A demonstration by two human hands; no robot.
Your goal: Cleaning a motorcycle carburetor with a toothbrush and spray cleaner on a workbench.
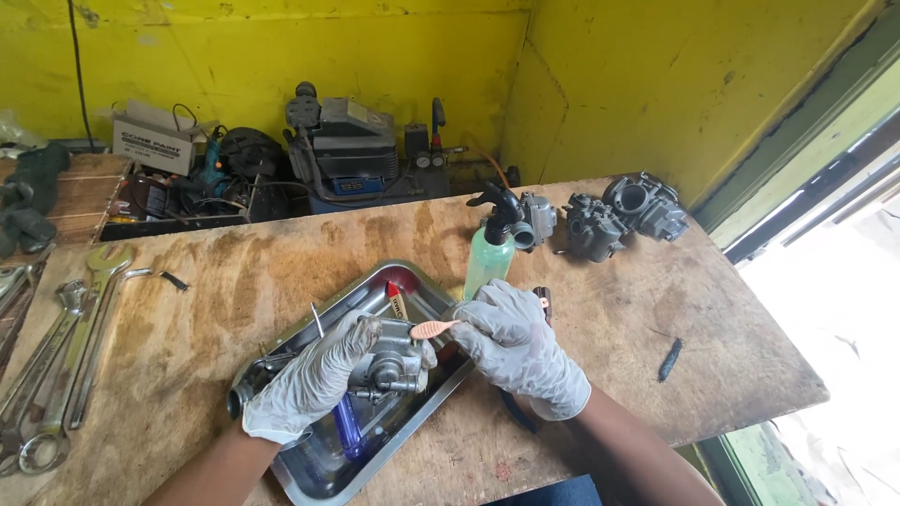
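we're over the metal tray (450, 389) on the worn wooden bench (609, 319), and our left hand (314, 379), gloved in white, has its fingers wrapped round the grey carburetor (389, 365), holding it just above the tray's middle. our right hand (516, 342), gloved too, pinches an orange toothbrush (433, 329) by the handle, fingers closed on it, the brush end pointing at the carburetor's top.

around it, things crowd in. a blue-handled screwdriver (349, 429) lies in the tray right under the carburetor, partly hidden by our left wrist, and a red-tipped tool (396, 298) rests at the tray's far end. a green spray bottle with a black trigger (492, 248) stands just behind our right hand, near enough to hem in the knuckles.

further back, more carburetors (619, 214) sit clustered by the yellow wall's corner. a row of spanners (61, 361) lies well off to the left, a small black bit (670, 360) off to the right, and a compressor (352, 150) sits behind the bench.
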